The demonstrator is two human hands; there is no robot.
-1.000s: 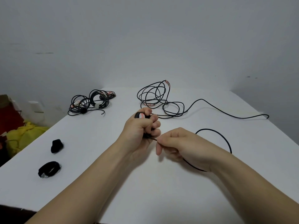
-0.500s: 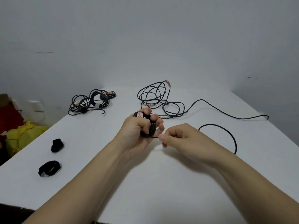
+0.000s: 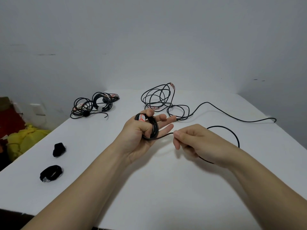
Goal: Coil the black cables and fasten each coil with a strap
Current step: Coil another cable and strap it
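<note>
hands make room for the next turn

left hand (image 3: 141,135) now has its fingers stretched out, where half a second ago they were curled. its thumb and one bent finger hold the small coil (image 3: 153,128) above the desk (image 3: 149,188). right hand (image 3: 196,141) pinches the black cable (image 3: 163,136) just beside it and has moved a little away. i think one more loop will be laid on. much cable lies loose behind, and the straps (image 3: 59,149) wait at the left.

Cable (image 3: 153,128) in left hand (image 3: 139,141): black, red-and-white label (image 3: 142,117). Tangled cable (image 3: 159,98) beyond hands: black. Two straps (image 3: 59,149) left of left hand: black. Table (image 3: 149,188): white. Wall (image 3: 149,47): grey. Cloth (image 3: 25,140) far left: yellow.
</note>
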